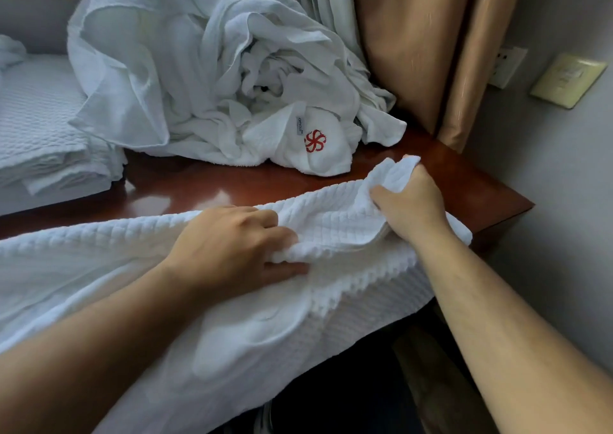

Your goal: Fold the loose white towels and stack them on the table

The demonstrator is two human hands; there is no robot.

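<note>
Towel [331,317] on table [232,184] edge, left hand [232,247] pinching fold, right hand [408,201] gripping corner (raised).

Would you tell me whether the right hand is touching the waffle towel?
Touching: head view shows the right hand gripping a corner of the waffle towel.

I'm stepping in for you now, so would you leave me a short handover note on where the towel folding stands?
Left hand grips a bunched fold of the waffle towel; right hand grips its right end.
The towel lies along the table's front edge, hanging over it.
Done: a folded stack at the left.
Left: fold this towel, then the loose pile at the back.
</note>
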